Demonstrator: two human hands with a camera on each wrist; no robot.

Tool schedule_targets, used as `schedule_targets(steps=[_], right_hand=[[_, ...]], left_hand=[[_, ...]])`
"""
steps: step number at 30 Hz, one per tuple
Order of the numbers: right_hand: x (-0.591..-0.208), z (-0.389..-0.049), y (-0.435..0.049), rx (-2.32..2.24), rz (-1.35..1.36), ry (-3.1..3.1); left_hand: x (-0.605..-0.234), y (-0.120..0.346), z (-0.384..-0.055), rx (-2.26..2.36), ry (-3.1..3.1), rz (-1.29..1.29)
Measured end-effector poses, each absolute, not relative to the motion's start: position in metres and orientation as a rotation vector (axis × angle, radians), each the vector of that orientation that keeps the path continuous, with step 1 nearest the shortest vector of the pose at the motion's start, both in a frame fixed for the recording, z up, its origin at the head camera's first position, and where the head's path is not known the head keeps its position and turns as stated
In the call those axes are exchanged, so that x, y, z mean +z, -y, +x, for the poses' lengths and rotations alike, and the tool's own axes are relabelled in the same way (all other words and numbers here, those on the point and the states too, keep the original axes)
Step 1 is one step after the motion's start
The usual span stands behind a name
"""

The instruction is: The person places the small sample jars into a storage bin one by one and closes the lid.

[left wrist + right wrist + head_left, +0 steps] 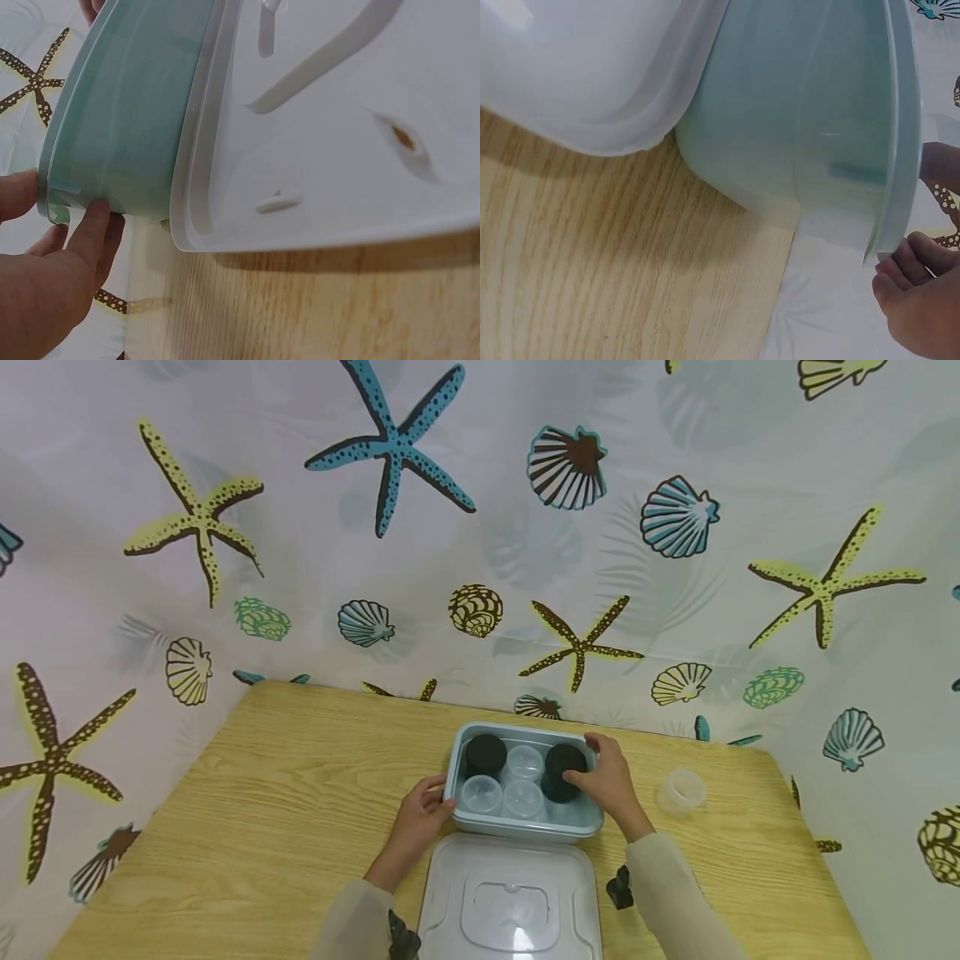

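Observation:
A pale blue-green plastic bin [517,828] stands on the table with clear round cups [482,794] and black round pieces [486,754] inside. My left hand [416,818] holds its left end, thumb at the rim and fingertips against the outer wall, as the left wrist view shows. At the right end my right hand [611,777] grips the rim, with the thumb reaching over the inside beside a black round piece [562,762]. Curled fingers [904,270] of that hand lie by the rim's outer edge in the right wrist view. Whether the thumb touches the black piece I cannot tell.
Right in front of the bin lies a white lid [510,902] with a raised middle panel. One clear cup [684,791] stands to the right on the wooden table [300,810]. A curtain [480,543] printed with starfish and shells hangs behind and at both sides.

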State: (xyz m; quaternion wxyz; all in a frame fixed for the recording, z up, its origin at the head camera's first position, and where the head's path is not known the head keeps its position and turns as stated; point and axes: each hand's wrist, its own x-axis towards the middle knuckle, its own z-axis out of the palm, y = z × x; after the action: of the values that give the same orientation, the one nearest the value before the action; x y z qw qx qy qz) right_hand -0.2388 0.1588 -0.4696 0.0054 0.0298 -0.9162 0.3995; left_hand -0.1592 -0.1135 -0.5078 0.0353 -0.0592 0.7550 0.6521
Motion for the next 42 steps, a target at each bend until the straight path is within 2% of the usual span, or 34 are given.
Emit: schedule_targets(steps=[42], right_hand=[[-0.473,-0.221,-0.237,1.245,-0.02,2.803]], left_hand=[[-0.51,0.113,-0.162,1.986,-2.313,-0.197]])
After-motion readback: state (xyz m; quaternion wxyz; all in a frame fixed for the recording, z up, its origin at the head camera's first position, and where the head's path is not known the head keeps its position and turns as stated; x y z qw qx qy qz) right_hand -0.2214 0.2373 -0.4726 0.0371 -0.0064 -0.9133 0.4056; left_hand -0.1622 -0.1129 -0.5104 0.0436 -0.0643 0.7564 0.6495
